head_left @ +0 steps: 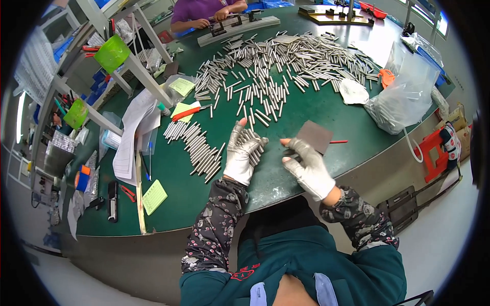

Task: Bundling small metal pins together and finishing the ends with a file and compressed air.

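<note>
My left hand (241,154), in a white glove with bare fingertips, is closed around several short metal rods (258,146). The rods' ends show beside the palm and under the fingers. Facing it, my right hand (308,167) wears a matching glove, greyed at the fingers. Its thumb and fingers are apart, with nothing seen between them. A brown square sheet (315,135) lies just beyond that hand, and a thin red stick (338,142) pokes out beside it. Left of my left hand, a band of rods (200,149) lies side by side on the green table (275,189).
A large heap of rods (265,84) spreads across the table's far half. To the right stands a clear plastic bag (403,97) of rods. An orange-handled knife (187,113), papers (133,137) and a stapler (113,201) lie left. Opposite, a person (206,13) works at a metal fixture (239,29).
</note>
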### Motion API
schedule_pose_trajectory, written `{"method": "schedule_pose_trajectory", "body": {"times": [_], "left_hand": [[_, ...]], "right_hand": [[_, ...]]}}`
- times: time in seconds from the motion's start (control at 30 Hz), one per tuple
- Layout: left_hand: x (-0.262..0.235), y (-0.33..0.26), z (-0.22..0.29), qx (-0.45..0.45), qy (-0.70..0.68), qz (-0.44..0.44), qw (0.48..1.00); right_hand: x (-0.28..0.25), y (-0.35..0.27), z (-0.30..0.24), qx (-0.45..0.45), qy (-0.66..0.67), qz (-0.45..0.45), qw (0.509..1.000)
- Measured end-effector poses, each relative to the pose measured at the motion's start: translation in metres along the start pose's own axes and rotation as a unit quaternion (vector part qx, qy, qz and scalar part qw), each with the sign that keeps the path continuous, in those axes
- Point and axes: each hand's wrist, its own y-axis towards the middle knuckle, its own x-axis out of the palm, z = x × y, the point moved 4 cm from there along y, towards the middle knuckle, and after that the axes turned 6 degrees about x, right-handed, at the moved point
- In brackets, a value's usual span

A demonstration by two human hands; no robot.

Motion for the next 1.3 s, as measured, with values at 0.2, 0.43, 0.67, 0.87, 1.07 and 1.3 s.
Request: {"method": "schedule_pose_trajectory", "body": {"times": [0.2, 0.43, 0.67, 0.87, 1.07, 1.3], "left_hand": [[0.009, -0.01, 0.01, 0.082, 0.157, -0.002, 0.984], [0.012, -0.02, 0.005, 0.09, 0.337, -0.07, 0.935], [0.029, -0.015, 0.013, 0.312, 0.561, -0.146, 0.753], [0.029, -0.012, 0.011, 0.308, 0.573, -0.145, 0.745], [0.028, -0.012, 0.006, 0.267, 0.615, -0.167, 0.723], [0.03, -0.016, 0.007, 0.336, 0.585, -0.171, 0.718]], "right_hand": [[0.061, 0.016, 0.035, 0.238, 0.586, -0.194, 0.75], [0.061, 0.024, 0.049, 0.228, 0.617, -0.208, 0.723], [0.056, 0.03, 0.053, 0.255, 0.63, -0.155, 0.717], [0.055, 0.029, 0.043, 0.228, 0.628, -0.171, 0.724], [0.05, 0.025, 0.051, 0.212, 0.655, -0.202, 0.696], [0.044, 0.021, 0.06, 0.197, 0.622, -0.141, 0.744]]}}
